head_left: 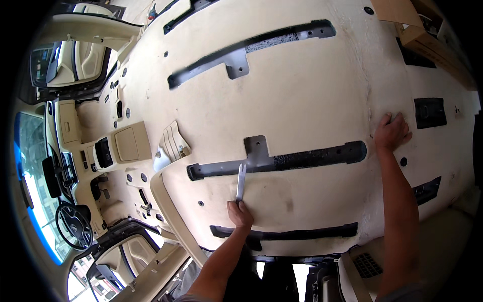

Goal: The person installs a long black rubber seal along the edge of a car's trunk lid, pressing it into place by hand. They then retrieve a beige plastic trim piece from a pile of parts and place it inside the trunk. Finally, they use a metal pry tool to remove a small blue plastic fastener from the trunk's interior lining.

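Forked tool: a pale grey, flat, narrow bar with a notched tip (241, 181) is what I have in hand, its lower end inside my grip and the rest standing out beyond the fingers.
Left hand: my left hand (240, 215) is closed, thumb and fingers pinching the tool's near end.
Tool relative to hand: it runs away from my body, almost in line with the forearm, leaning slightly right toward its tip.
Tip: from my view it overlaps a long black-edged slot with a grey metal part inside (226, 167); I cannot tell whether it touches.
Right hand: my right hand (392, 132) rests on the cream-beige moulded floor carpet (302, 108), fingers bent; I cannot tell whether they are pressed together or hold anything. It sits well apart from the tool, between the slot's right end and a black squarish cutout (430, 113).
Left of the slot: a curved beige trim panel with ribs (173, 140) lies just beside its left end.
Nearer my body: a second long dark slot (302, 233) lies below my left hand in the view.
Far right corner: a brown cardboard box (427, 45), open-topped.
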Demonstrator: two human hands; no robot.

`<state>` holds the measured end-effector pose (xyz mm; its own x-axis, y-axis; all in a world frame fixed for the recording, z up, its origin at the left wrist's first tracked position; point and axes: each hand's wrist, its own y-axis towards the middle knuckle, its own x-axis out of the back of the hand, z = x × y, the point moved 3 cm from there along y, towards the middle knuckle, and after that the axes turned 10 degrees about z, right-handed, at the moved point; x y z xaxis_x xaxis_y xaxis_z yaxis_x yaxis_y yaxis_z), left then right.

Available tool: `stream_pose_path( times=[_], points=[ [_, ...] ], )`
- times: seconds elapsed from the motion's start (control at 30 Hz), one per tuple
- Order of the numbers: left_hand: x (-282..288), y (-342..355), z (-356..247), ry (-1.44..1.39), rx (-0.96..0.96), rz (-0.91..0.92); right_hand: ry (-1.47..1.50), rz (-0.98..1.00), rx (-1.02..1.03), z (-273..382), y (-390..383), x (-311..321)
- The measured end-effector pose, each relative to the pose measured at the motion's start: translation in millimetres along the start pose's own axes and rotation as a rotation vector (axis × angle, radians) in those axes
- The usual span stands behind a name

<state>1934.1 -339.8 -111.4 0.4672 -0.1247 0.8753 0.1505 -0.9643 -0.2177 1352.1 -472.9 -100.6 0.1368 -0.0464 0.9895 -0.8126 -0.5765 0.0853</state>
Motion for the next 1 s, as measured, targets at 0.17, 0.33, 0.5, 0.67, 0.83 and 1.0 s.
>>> stream_pose_path(
  times=[0.17,0.33,0.5,0.67,0.83,1.0],
  points=[
    [-6.9,-0.2,6.5,-0.150,-0.146,-0.123,-0.024,0.132,-0.036,-2.6,10.3,-9.6],
    [-2.6,-0.1,10.4,-0.172,-0.179,-0.128,-0.038,0.086,0.025,-26.8,30.3,-33.6],
    [-4.3,3.8,9.0,-0.266,-0.205,-0.099,0.367,0.371,0.209,-43.2,-26.4,-52.9],
    [15.1,4.2,22.2,-0.357,-0.155,-0.011,0.771,0.559,0.391,65.0,-344.6,8.9],
    [55.7,-46.0,78.2,-0.519,-0.173,0.165,1.122,0.726,0.171,97.3,-610.0,85.8],
    [149.1,-249.7,154.9,-0.452,-0.267,0.363,1.780,1.063,-0.281,19.3,-742.9,129.7]
  ],
)
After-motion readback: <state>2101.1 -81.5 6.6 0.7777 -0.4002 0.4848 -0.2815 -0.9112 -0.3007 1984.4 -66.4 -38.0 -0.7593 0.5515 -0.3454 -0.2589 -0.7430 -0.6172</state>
